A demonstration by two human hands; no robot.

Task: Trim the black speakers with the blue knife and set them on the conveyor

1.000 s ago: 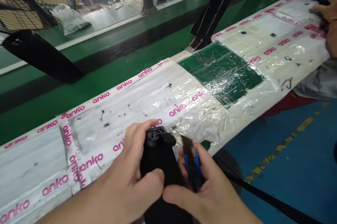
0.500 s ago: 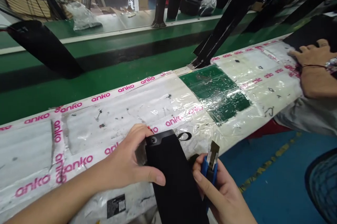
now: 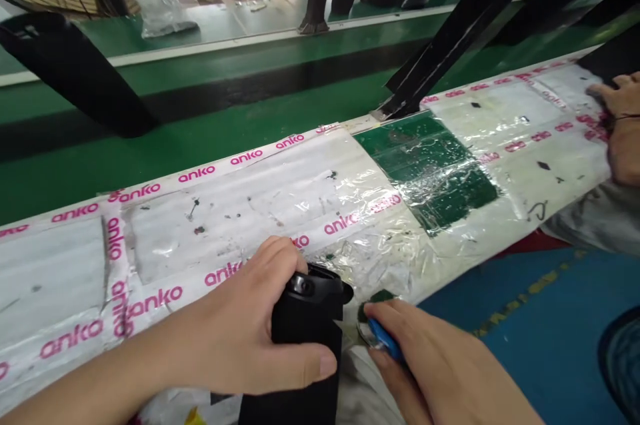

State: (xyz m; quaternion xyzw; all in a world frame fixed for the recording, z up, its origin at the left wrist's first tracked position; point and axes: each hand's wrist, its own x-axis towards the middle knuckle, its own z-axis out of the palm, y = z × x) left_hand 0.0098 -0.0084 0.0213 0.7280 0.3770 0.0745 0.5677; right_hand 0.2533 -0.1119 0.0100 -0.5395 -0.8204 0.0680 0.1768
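My left hand is wrapped round the top end of a long black plastic part, which stands on end at the near edge of the bench. My right hand is closed on a blue-handled cutter, its tip down beside the black part's right side. The blade itself is mostly hidden behind my fingers. Both hands sit over the white padded bench top, which is covered in clear film and pink "anko" tape.
A bare green patch of bench shows to the right. Another person's hand rests at the far right end. Beyond lies a green conveyor belt carrying black fan blades, with slanted black bars. Blue floor lies right.
The black part has been turned more upright and drawn closer to me. My right hand has tipped the cutter from blade-up to blade-down beside it. The view has shifted slightly.
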